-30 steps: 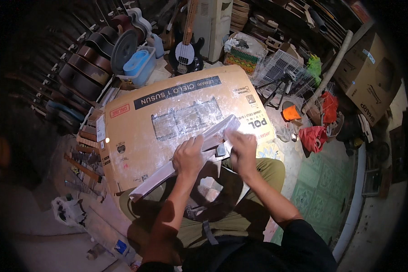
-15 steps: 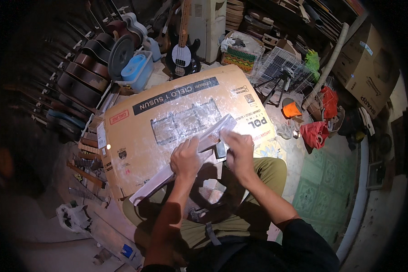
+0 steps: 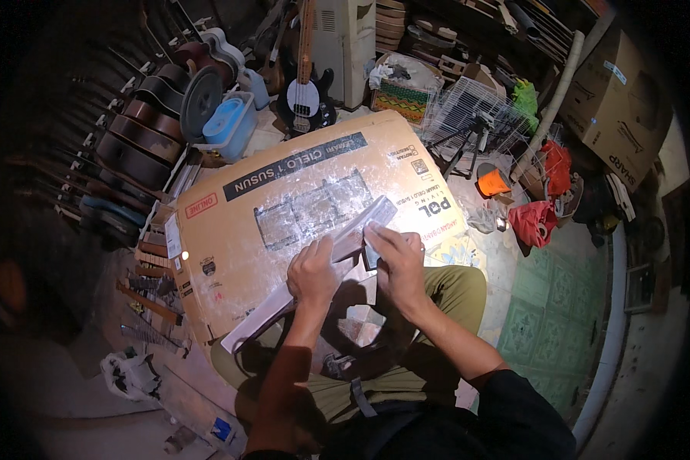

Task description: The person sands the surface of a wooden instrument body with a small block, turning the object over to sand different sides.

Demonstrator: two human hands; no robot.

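A long, narrow, pale wooden piece [image 3: 257, 322], shaped like a guitar neck, lies slantwise across my lap and over the cardboard. Around its middle my left hand [image 3: 312, 272] is closed, gripping it from above. My right hand [image 3: 400, 268] is closed on a small dark block [image 3: 371, 258] pressed to the wood's side near its far right end; my fingers partly hide the block. Under the work is a large flat cardboard sheet [image 3: 230, 239], smeared with whitish dust. Between my legs sits a small pale, patchy piece [image 3: 360, 325] that I cannot make out.
Guitar bodies [image 3: 134, 142] stand in a row on the left, and a black electric bass [image 3: 305, 100] leans beyond the cardboard. Wood offcuts [image 3: 157, 299] lie at the left edge. A wire cage [image 3: 468, 111], an orange pot [image 3: 493, 182] and red bags [image 3: 533, 224] occupy the right.
My right hand has shifted slightly left and down along the wooden piece with the block, and its blur is gone. My left hand keeps its grip.
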